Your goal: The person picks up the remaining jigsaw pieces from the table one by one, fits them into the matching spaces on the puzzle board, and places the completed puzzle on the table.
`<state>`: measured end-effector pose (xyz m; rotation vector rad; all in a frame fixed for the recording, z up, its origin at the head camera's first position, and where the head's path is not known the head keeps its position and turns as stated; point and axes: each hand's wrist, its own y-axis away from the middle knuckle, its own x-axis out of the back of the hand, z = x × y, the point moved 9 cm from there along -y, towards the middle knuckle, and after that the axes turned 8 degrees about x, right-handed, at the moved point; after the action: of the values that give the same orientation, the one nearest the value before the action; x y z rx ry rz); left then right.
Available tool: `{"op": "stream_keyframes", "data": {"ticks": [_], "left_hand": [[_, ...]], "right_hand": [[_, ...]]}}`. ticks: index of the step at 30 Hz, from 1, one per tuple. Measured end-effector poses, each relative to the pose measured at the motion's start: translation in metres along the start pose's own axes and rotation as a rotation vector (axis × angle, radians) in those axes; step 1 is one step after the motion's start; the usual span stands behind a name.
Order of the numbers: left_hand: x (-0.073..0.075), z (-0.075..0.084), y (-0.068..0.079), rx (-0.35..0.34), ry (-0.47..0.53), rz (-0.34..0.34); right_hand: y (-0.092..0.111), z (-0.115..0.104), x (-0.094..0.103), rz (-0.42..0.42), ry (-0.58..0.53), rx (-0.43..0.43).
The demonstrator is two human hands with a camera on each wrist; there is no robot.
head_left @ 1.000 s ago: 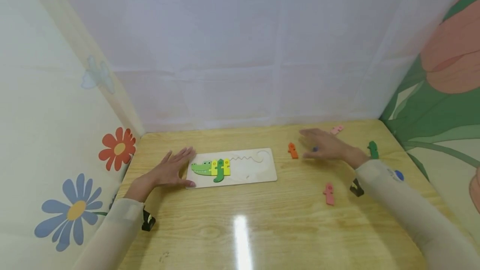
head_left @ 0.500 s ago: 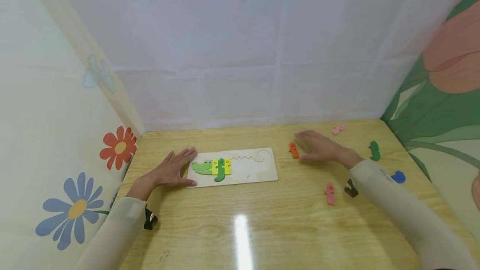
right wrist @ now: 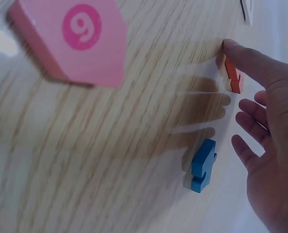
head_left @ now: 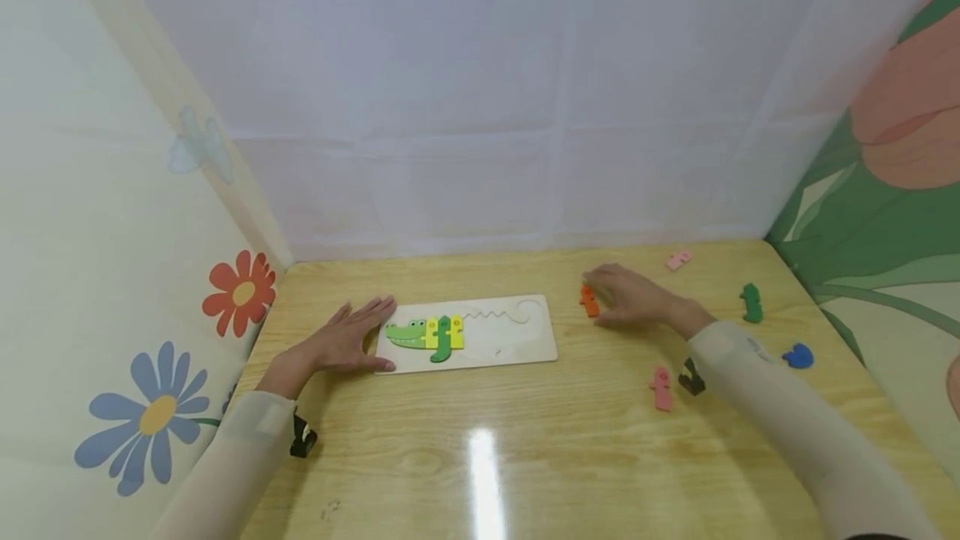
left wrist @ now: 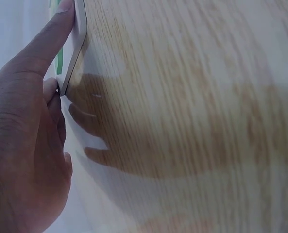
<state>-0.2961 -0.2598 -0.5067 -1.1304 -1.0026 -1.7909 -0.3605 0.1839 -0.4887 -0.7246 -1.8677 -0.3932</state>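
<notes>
Holding a crocodile head [head_left: 408, 336] and three body pieces [head_left: 444, 333], the board [head_left: 519, 342] meets the widespread left hand [head_left: 345, 341]. Beside the orange piece [head_left: 589, 302], the right hand [head_left: 637, 297] curves wide.

A draped tabletop booth; wood-grain table [head_left: 600, 457], creased pale backdrop [head_left: 450, 107], side panels [head_left: 60, 232] (flower-printed).

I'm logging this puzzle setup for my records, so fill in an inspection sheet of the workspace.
Surface: wood-grain table with a glare streak.
Job's things: puzzle board, its left part holding crocodile head, two yellow pieces and leg piece; loose orange piece, two pink pieces, green piece, blue piece and, in the right wrist view, second blue piece.
Clutter: nothing seen.
Left hand: spread at the board's left end.
Right hand: at the orange piece; grip cannot be told.
Cables: nothing seen.
Surroundings: white cloth behind, flower-print sheets both sides.
</notes>
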Motion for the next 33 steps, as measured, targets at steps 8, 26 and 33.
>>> {"op": "stream_keyframes", "data": {"ticks": [8, 26, 33], "left_hand": [[-0.0023, -0.0021, 0.0007, -0.003, -0.017, -0.002], [-0.0032, -0.0028, 0.0009, 0.026, -0.081, -0.041], [-0.0022, -0.0019, 0.0024, 0.039, -0.053, -0.052]], "right_hand": [[-0.0019, -0.0002, -0.0023, 0.001, -0.002, 0.016], [-0.0078, 0.0059, -0.0016, 0.013, -0.008, 0.072], [-0.0097, 0.0064, -0.0011, 0.008, -0.036, 0.078]]}}
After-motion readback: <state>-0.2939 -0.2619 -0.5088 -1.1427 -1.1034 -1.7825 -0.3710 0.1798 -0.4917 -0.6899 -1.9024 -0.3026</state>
